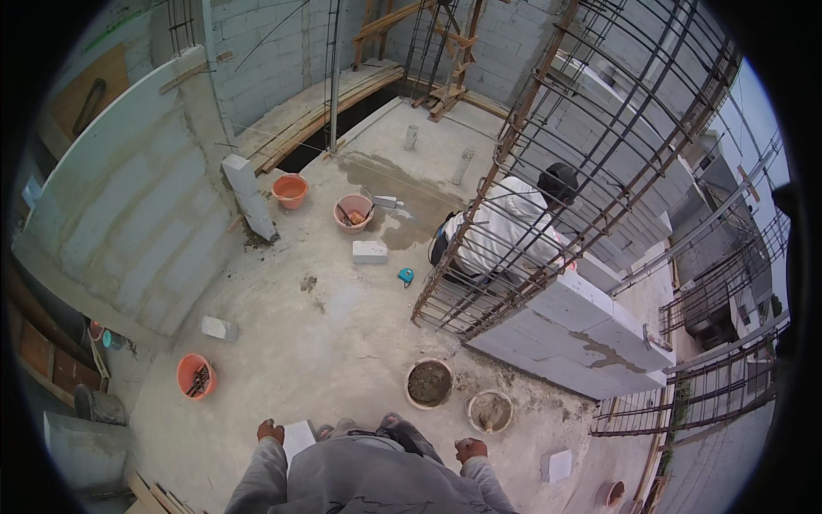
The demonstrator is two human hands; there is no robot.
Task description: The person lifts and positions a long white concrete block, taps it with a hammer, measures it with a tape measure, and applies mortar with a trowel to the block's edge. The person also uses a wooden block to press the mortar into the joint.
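Note:
My left hand is curled at the end of its grey sleeve, right beside a white block near my feet; contact with the block is unclear. My right hand is closed in a fist with nothing visible in it, out to the side above the concrete floor. Nearest to it are two round buckets of grey mortar.
A person in a white hoodie crouches behind a rebar cage and a low white block wall. Orange buckets, loose blocks and a blue tape measure lie around. A floor opening is far back.

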